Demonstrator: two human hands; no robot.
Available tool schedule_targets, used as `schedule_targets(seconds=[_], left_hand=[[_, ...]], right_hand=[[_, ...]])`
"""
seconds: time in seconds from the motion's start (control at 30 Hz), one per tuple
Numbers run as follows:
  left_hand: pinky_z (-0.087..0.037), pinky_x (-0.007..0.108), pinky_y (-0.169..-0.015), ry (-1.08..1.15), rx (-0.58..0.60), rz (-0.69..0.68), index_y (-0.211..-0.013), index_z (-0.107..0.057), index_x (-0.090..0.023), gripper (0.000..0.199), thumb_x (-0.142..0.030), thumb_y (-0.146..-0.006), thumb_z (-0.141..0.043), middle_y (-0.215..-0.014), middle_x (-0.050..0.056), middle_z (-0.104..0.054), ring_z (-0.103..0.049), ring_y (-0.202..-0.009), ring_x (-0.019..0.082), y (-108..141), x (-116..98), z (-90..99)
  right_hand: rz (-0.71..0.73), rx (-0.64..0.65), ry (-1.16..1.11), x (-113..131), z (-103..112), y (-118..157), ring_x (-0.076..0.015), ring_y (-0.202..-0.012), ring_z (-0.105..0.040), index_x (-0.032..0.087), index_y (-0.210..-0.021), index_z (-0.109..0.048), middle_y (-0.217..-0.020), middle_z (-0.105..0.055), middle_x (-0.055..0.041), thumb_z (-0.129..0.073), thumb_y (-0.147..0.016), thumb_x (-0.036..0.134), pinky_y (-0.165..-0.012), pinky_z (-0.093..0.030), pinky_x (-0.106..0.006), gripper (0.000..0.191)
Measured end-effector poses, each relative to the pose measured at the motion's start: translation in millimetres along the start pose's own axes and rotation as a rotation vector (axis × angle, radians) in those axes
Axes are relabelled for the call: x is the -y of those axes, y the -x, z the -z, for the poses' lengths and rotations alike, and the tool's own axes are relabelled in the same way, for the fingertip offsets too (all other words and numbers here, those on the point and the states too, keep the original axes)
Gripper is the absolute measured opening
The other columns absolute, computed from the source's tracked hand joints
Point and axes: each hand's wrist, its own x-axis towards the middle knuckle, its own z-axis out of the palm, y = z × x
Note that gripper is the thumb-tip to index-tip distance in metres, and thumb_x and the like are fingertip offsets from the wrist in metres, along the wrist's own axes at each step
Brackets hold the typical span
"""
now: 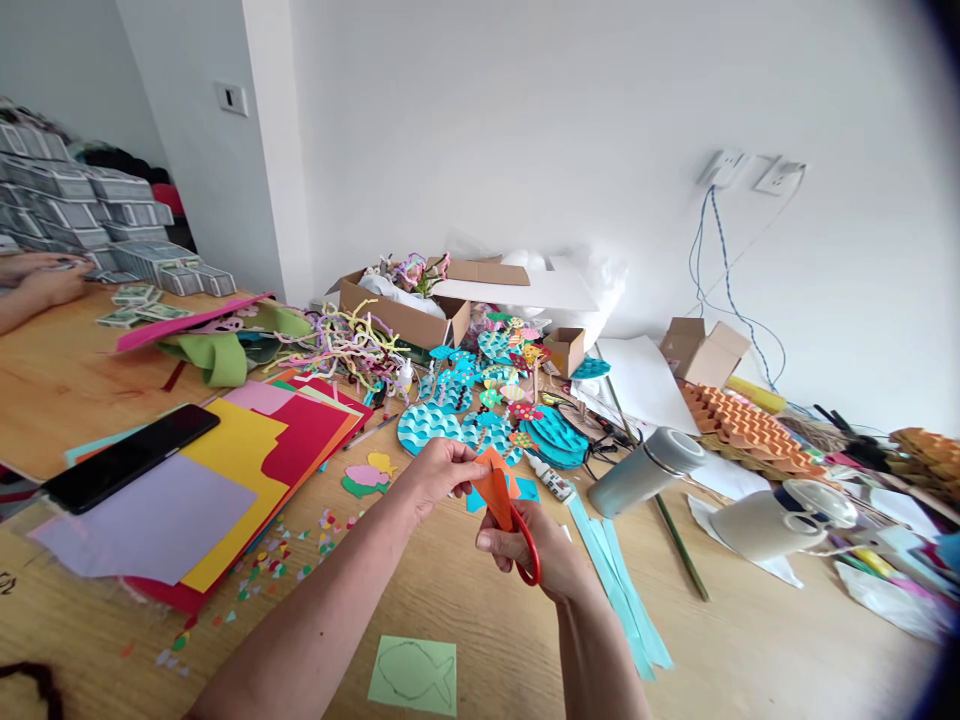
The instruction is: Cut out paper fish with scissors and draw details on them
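Observation:
My left hand [442, 468] pinches the edge of a small piece of orange paper [491, 484] above the table. Wrapped around the red handles of a pair of scissors [529, 548] is my right hand [536, 545], with the blades up against the orange paper. How far the blades are parted is hard to see. Just beyond my hands lie blue paper fish [431, 425] and other small decorated fish. Close to my forearms, a green paper square [412, 675] carries a pencilled fish outline. Pink, yellow and green paper cutouts [367, 476] rest left of my left hand.
Coloured paper sheets [187, 510] with a black phone [135, 455] on top lie at left, beside scattered paper scraps. At right stand a grey tumbler [645, 472], a white cup [780, 518] and blue strips [619, 580]. Another person's hands [45, 280] are at far left.

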Motion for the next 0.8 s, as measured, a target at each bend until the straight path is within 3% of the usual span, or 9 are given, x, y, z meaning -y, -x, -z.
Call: schedule_targets(seconds=[0.8], left_hand=[[-0.032, 0.022, -0.046, 0.026, -0.013, 0.008, -0.063, -0.061, -0.013, 0.026, -0.037, -0.058, -0.071, -0.05, -0.001, -0.054, -0.047, -0.045, 0.009, -3.1, 3.9, 1.1]], right_hand=[[-0.039, -0.053, 0.03, 4.3, -4.4, -0.8, -0.0085, -0.04, -0.041, 0.018, -0.06, -0.051, -0.045, -0.05, 0.0041, -0.074, -0.064, 0.05, -0.038, -0.026, -0.02, 0.039]])
